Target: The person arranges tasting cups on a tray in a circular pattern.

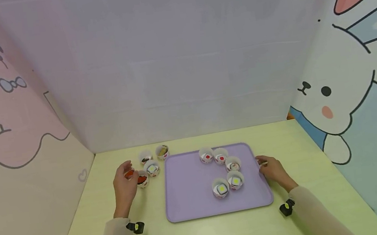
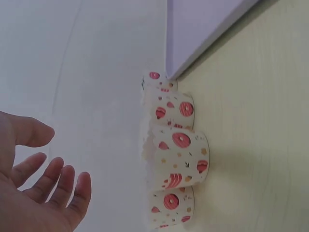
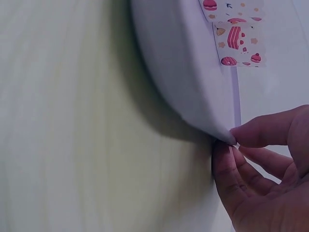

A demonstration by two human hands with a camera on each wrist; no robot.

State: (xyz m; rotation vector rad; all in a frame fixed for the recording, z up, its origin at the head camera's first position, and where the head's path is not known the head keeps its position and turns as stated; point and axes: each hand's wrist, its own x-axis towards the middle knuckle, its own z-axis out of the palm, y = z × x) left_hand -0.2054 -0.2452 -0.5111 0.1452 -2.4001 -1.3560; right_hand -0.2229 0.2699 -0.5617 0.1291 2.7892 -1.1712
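My left hand (image 1: 125,187) hovers over the paper cups at the left of the table, its fingers loosely bent and holding nothing. Right under it stand a cup with red contents (image 1: 142,180) and a second red-filled cup (image 1: 129,174), partly hidden by the fingers. The left wrist view shows the hand apart from a row of white cups (image 2: 179,157) printed with pink sweets. My right hand (image 1: 272,168) pinches the right rim of the lilac tray (image 1: 190,188), thumb on top and fingers beneath, as the right wrist view shows (image 3: 270,179).
On the tray's right half stand several cups, among them one with a red piece (image 1: 206,156) and one with a pale square (image 1: 221,188). Left of the tray are a cup with yellowish contents (image 1: 162,152) and a cup with dark contents (image 1: 145,157). A pale wall (image 1: 183,74) rises behind.
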